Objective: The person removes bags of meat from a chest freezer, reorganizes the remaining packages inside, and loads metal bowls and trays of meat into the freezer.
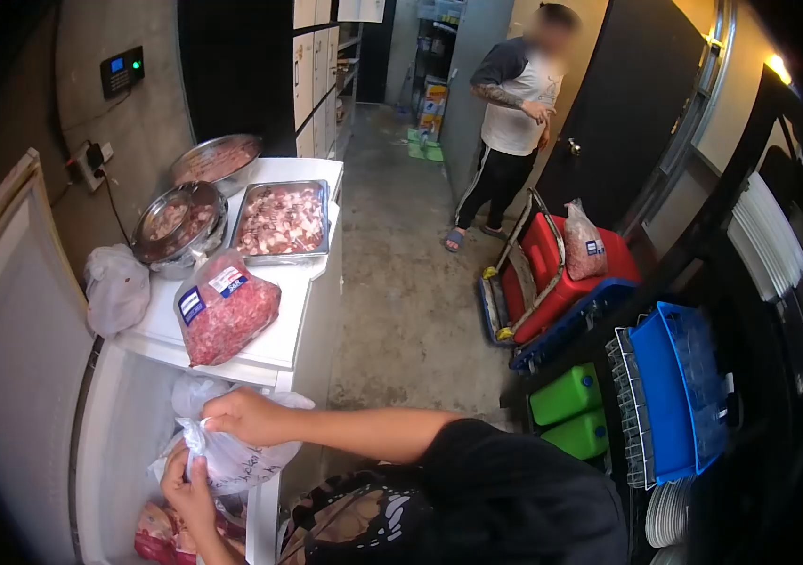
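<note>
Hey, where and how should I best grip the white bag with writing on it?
Probably pinch the white bag by its gathered neck, from above: the plastic bunches narrow there, where your left hand and right hand hold it, while the body spreads wider.

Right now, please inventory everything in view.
Freezer: one, white, lower left
Held bag: one, white, freezer opening
Meat: uncounted, red, inside freezer
Bowls: at least two, silver, freezer top
Tray: one, silver, beside bowls
Side bag: one, white, beside bowls
Bin: one, red, right
Labelled bags: two, reddish, freezer top and bin
Jugs: two, green, lower right
Crate: one, blue, right
Plates: several, white, right
Bystander: one, dark-sleeved top, upper right
Right hand, left hand: two, bare, on held bag
</note>
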Tool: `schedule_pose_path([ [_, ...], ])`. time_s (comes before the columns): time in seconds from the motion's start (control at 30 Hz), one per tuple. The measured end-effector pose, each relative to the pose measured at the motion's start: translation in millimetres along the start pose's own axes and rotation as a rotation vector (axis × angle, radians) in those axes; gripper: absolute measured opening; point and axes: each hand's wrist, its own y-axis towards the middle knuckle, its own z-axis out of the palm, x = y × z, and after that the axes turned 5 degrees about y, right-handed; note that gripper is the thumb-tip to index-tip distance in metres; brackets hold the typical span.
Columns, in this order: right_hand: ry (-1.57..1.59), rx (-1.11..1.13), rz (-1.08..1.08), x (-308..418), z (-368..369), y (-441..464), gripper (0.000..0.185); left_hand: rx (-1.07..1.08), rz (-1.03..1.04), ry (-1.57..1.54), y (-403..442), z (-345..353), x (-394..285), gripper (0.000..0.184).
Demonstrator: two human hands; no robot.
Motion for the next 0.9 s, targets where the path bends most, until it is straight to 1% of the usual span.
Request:
schedule_pose_path([
  [0.07,0.099,-0.033,0.047,-8,-5,-4,0.017,0.039,0.051,0.051,9,2,-4,0.021],
  [0.1,0.089,-0.039,0.052,-8,-10,-5,0.017,0.064,0.077,0.078,15,3,-8,0.021],
  [0.2,0.120,-0.043,0.094,-4,-25,-5,0.017,0.029,0.202,0.105,29,5,-30,0.021],
  [0.27,0.210,-0.020,0.157,-3,-29,-5,0.016,0.032,0.149,0.070,36,4,-45,0.021],
  [0.37,0.054,-0.010,0.002,5,-38,-5,0.018,0.020,0.132,0.089,37,-3,-66,0.020],
  [0.4,-0.002,0.080,0.007,13,-47,-7,0.021,0.017,0.149,0.094,42,-2,-75,0.019],
  [0.47,-0.076,0.063,-0.038,27,-68,-19,0.025,0.023,0.230,0.075,45,-4,-85,0.017],
  [0.5,-0.110,0.058,-0.059,32,-78,-26,0.028,0.019,0.211,0.035,45,-6,-82,0.018],
  [0.53,-0.141,0.124,-0.033,-3,-89,-29,0.040,0.011,0.187,0.003,45,-11,-75,0.020],
  [0.57,-0.005,0.141,0.055,-23,-95,-38,0.041,-0.004,0.155,-0.021,46,-13,-73,0.021],
  [0.63,0.286,0.194,0.221,-56,-94,-52,0.044,-0.036,0.205,-0.035,46,-11,-80,0.021],
  [0.67,0.438,0.259,0.318,-76,-83,-62,0.052,-0.057,0.224,-0.033,45,-11,-82,0.021],
  [0.73,0.114,0.183,0.091,-80,-76,-72,0.059,-0.126,0.223,0.151,48,-10,-69,0.020],
  [0.77,0.008,0.177,-0.041,-78,-61,-75,0.062,-0.134,0.201,0.246,50,-13,-61,0.019],
  [0.8,0.195,0.171,0.144,-63,-61,-75,0.069,-0.117,-0.027,0.252,47,-11,-81,0.015],
  [0.83,0.202,0.107,0.246,-38,-63,-76,0.068,-0.171,-0.058,0.192,48,-9,-72,0.013],
  [0.87,0.269,0.029,0.298,-45,-61,-75,0.066,-0.196,-0.047,0.189,51,-8,-65,0.014],
  [0.9,0.161,-0.017,0.299,-37,-64,-73,0.068,-0.168,-0.062,0.206,54,-12,-53,0.014],
])
